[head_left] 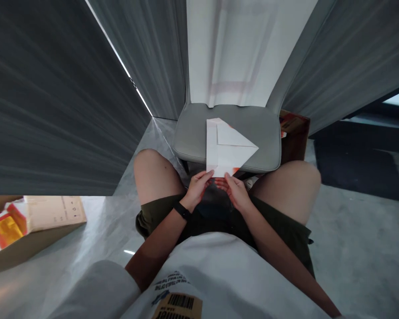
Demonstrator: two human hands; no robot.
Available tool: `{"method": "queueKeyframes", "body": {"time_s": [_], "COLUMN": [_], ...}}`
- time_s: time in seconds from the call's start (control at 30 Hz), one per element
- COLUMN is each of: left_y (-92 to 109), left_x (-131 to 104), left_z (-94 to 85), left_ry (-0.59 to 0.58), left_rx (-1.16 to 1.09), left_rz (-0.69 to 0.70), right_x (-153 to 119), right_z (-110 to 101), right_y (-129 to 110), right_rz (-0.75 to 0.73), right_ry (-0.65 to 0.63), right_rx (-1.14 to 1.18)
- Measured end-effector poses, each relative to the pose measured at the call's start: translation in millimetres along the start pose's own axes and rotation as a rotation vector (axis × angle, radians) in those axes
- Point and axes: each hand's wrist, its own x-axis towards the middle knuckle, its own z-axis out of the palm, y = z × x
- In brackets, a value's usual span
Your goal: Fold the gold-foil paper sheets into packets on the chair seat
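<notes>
A folded sheet of white paper (232, 148) with small orange patches lies partly over the grey chair seat (189, 133), its pointed end toward the right. My left hand (197, 188) pinches the paper's near edge at the lower left corner, thumb on top. Beside it, my right hand (234, 188) grips the same edge a little to the right, its thumb also on the paper and its fingers underneath. A dark band is on my left wrist.
The chair's white-covered backrest (239, 53) rises behind the seat. An open cardboard box (53, 215) with orange and white packets stands at the left. Another box (295, 137) is behind the chair at right, near a dark mat (355, 164). Grey panels flank the chair.
</notes>
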Motion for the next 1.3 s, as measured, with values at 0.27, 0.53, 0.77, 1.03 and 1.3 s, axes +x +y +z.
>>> {"method": "queueKeyframes", "body": {"time_s": [0.27, 0.53, 0.77, 1.03, 1.3], "left_y": [-4, -3, 2, -11, -11], "left_x": [-3, -2, -3, -9, -5], "left_z": [5.7, 4.5, 10.8, 15.5, 40.3], "left_ry": [-0.001, 0.084, 0.092, 0.072, 0.027], "left_rx": [0.214, 0.181, 0.010, 0.166, 0.030], "left_rz": [0.094, 0.062, -0.058, 0.003, -0.122], "right_x": [1, -3, -5, -1, 0], "right_z": [-7, 1, 3, -14, -29], "right_y": [-5, -10, -12, -39, -60], "right_rz": [-0.024, -0.028, 0.095, -0.037, -0.152], "right_ry": [0.098, 0.028, 0.067, 0.166, 0.166], "right_rx": [-0.160, -0.201, -0.019, -0.155, -0.402]}}
